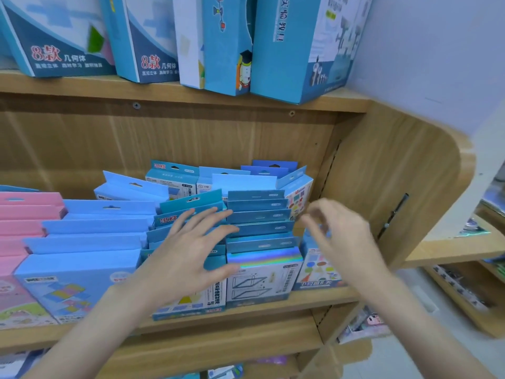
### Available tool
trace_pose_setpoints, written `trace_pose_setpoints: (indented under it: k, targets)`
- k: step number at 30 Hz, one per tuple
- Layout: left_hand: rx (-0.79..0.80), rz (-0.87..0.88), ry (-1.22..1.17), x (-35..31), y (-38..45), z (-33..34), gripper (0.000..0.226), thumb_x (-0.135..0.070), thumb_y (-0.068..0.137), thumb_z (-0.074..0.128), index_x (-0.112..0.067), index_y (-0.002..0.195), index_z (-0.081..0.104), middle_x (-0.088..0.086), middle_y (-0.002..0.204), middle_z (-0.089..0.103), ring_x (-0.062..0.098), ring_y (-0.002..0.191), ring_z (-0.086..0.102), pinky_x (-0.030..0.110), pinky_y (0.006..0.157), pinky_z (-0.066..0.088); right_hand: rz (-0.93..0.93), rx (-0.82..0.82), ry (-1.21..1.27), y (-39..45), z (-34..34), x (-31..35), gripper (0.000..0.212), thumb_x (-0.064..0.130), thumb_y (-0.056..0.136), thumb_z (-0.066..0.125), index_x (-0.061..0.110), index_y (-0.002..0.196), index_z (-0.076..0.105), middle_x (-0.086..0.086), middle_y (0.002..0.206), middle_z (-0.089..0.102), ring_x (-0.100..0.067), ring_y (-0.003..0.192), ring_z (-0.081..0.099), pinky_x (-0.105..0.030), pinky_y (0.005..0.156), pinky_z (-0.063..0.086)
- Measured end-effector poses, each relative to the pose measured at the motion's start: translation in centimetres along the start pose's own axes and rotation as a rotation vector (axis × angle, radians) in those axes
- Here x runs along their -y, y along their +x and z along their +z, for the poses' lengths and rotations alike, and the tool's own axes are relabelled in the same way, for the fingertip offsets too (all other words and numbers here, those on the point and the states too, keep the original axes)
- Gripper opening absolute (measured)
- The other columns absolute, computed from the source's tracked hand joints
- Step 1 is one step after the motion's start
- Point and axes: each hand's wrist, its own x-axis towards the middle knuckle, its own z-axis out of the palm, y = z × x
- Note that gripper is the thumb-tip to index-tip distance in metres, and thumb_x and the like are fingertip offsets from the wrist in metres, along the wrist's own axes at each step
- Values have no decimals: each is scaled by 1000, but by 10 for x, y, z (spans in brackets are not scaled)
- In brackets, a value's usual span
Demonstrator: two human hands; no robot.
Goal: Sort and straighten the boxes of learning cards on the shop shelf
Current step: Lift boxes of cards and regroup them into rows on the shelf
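The shelf [246,303] is pale wood with a streaked grain. At far left stand pink boxes [24,214]; right of them, light blue boxes [90,242], the nearest printed with coloured squares. The teal boxes [257,214] in the middle rows are darker, one topped by a rainbow-sheen band [263,259]. Up on the higher shelf, tall blue-and-white boxes [60,36] carry red "8" lettering.

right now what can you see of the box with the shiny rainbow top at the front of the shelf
The box with the shiny rainbow top stands upright at the front edge of the wooden shelf, first in a row of dark teal boxes behind it. It looks like cardboard: a holographic band along the top, a white front with line drawings of slanted frames, and a blue base strip. Neighbouring boxes flank both sides. The left hand spreads just left of it; touching it is unclear.
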Motion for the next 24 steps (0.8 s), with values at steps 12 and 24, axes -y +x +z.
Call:
trace_pose_setpoints:
  k: [12, 24]
  targets:
    - [78, -35, -133, -4, 20, -4, 60, -64, 76, 34, -24, 110, 64, -10, 116, 61, 11, 128, 36, 32, 104, 21, -108, 386, -393, 127, 47, -53, 33, 3, 89, 44, 19, 115, 58, -6, 120, 48, -26, 119, 40, -42, 104, 21]
    - [21, 18, -96, 4, 19, 5, 56, -69, 78, 35, -28, 101, 66, -14, 107, 62, 2, 122, 29, 33, 97, 28, -97, 470, -442, 113, -13, -60, 27, 13, 95, 42, 22, 117, 55, 1, 100, 42, -25, 109, 49, -38, 89, 27]
